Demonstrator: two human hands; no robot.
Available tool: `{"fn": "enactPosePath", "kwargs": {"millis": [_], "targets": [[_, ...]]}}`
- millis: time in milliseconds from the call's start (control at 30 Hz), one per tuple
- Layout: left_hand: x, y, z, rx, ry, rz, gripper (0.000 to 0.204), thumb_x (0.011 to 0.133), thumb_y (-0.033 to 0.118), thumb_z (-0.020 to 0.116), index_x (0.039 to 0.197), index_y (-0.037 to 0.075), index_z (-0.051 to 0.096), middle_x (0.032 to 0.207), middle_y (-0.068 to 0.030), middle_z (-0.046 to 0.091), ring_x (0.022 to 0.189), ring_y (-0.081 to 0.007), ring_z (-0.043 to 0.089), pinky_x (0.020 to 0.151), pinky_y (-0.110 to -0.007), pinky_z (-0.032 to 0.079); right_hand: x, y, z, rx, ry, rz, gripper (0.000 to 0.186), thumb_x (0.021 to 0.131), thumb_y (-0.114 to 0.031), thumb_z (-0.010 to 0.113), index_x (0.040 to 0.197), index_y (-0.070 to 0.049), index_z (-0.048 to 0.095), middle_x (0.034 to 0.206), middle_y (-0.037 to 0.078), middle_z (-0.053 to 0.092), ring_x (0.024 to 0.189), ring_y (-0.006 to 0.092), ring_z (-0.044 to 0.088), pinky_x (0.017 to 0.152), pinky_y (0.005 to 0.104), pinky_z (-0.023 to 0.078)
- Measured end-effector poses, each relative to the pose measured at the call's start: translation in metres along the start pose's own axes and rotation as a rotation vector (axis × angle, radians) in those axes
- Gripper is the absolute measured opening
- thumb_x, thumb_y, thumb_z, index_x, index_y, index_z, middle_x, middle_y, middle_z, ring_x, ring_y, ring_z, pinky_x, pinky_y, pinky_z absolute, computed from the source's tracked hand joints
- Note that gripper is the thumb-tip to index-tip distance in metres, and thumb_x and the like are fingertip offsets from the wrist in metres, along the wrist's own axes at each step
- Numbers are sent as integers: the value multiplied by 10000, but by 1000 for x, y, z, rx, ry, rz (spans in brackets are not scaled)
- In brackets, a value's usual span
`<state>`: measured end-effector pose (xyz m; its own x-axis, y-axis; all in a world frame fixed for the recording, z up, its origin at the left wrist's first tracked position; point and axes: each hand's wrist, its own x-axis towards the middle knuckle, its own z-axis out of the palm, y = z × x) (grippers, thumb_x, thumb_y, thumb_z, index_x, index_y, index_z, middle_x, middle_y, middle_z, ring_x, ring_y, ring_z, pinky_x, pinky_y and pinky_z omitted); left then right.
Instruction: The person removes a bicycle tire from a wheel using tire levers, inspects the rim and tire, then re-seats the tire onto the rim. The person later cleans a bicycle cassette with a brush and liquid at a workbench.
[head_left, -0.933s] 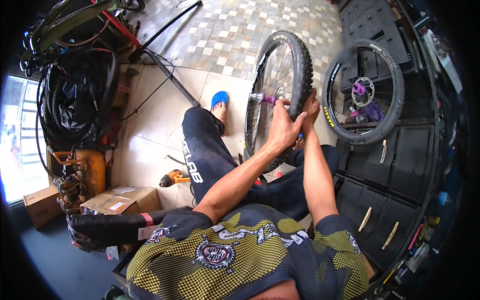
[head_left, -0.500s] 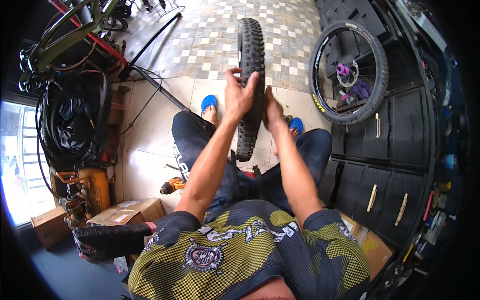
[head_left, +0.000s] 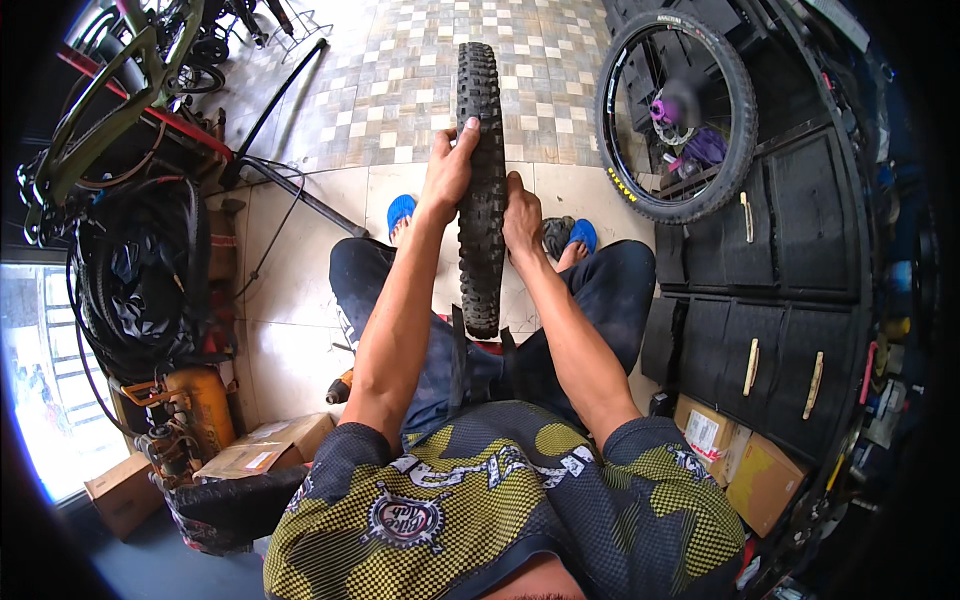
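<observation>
A knobby black bicycle tire (head_left: 481, 235) stands upright and edge-on between my knees, its tread toward me. Whether a rim sits inside it is hidden. My left hand (head_left: 450, 168) grips its left side, the thumb lying on the tread and the fingers around the sidewall. Lower down, my right hand (head_left: 522, 215) holds the right side, thumb up along the edge, its other fingers partly out of sight. Both forearms reach forward from my lap.
At the right, a bicycle wheel (head_left: 737, 130) with a purple hub leans by black drawers (head_left: 790, 215). Leftward are a green bike frame (head_left: 100, 120), a stand leg (head_left: 325, 212), hanging black tires (head_left: 95, 290), an orange drill (head_left: 341, 386) and a cardboard box (head_left: 265, 447).
The tire has turned more squarely edge-on and sits slightly further left in the picture. My right hand, blurred before, now rests steady against its side. The whole view has shifted a little.
</observation>
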<state>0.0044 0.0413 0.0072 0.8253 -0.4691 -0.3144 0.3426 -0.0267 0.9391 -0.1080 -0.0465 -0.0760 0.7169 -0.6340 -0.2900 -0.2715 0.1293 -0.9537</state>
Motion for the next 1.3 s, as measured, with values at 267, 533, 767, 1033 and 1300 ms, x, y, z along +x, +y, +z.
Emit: {"fn": "enactPosePath", "kwargs": {"millis": [267, 533, 767, 1033, 1300], "targets": [[13, -5, -16, 55, 0, 88, 779, 1003, 533, 633, 1429, -49, 339, 1178, -198, 620, 1036, -239, 620, 885, -369, 534, 7, -12, 18, -379, 127, -235, 616, 1110, -396, 355, 849, 72, 659, 863, 351, 672, 840, 535, 657, 706, 569, 490], [27, -20, -20, 133, 100, 126, 769, 959, 579, 672, 1318, -79, 501, 1170, -239, 670, 1056, -255, 652, 918, -375, 530, 44, 26, 16, -217, 9, -157, 677, 1099, -512, 372, 905, 33, 726, 763, 173, 709, 728, 284, 659, 747, 438, 502], [107, 5, -68, 110, 117, 107, 833, 965, 693, 555, 1327, -57, 590, 1237, -202, 661, 1164, -284, 609, 1053, -403, 452, -57, 57, 20, 278, -263, 166, 770, 1020, -708, 438, 1162, -13, 739, 1028, 52, 732, 929, 120, 643, 867, 312, 496], [-33, -48, -42, 193, 246, 168, 659, 1079, 538, 429, 1395, -27, 555, 1318, -247, 619, 1247, -349, 572, 1101, -443, 419, -10, -14, 26, 764, -206, 359, 591, 1067, -560, 409, 1148, -58, 709, 1070, 70, 736, 930, 225, 701, 905, 387, 546], [-109, -103, -36, 0, -8, 192, 687, 1024, 571, 559, 1408, 2, 542, 1322, -198, 626, 1257, -263, 561, 1089, -385, 420, 43, -80, 28, 571, -220, 171, 557, 1036, -461, 413, 1307, -30, 638, 1261, 95, 692, 1103, 285, 702, 991, 452, 554]]}}
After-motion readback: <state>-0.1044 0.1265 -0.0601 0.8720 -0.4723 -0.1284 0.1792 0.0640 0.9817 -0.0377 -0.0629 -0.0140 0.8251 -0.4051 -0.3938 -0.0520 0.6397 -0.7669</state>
